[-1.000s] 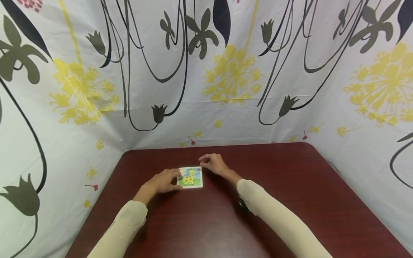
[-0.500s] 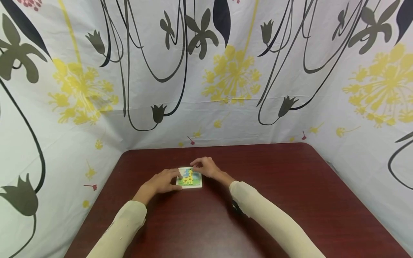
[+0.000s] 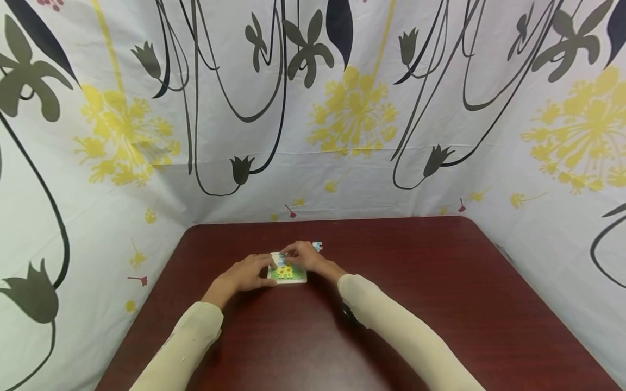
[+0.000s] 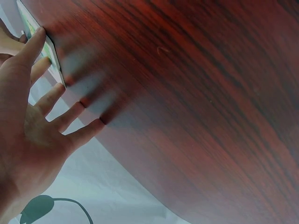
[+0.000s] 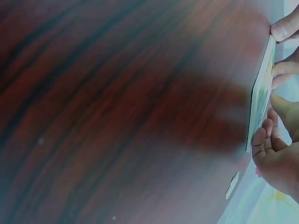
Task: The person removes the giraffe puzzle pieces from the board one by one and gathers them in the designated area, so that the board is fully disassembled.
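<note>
A small white-framed jigsaw puzzle (image 3: pixel 292 281) with a yellow giraffe picture lies flat on the table. My left hand (image 3: pixel 246 272) rests at its left side, thumb at the near edge. In the left wrist view the fingers (image 4: pixel 49 100) of that hand are spread and fairly straight, some touching the puzzle and some the table. My right hand (image 3: pixel 304 257) is over the puzzle's upper part, thumb and fingertips at the picture. Whether they pinch a piece is hidden. A loose puzzle piece (image 3: pixel 317 246) lies on the table just beyond the right hand.
The dark red wooden table (image 3: pixel 391 304) has rounded far corners. A white cloth (image 3: pixel 303 136) printed with flowers and stems hangs behind it and along both sides. In the right wrist view the loose piece lies near the table's far edge.
My right hand has moved left from beside the puzzle to over its upper part, covering the giraffe's head. The loose piece behind it has come into view. The left hand stays in place.
</note>
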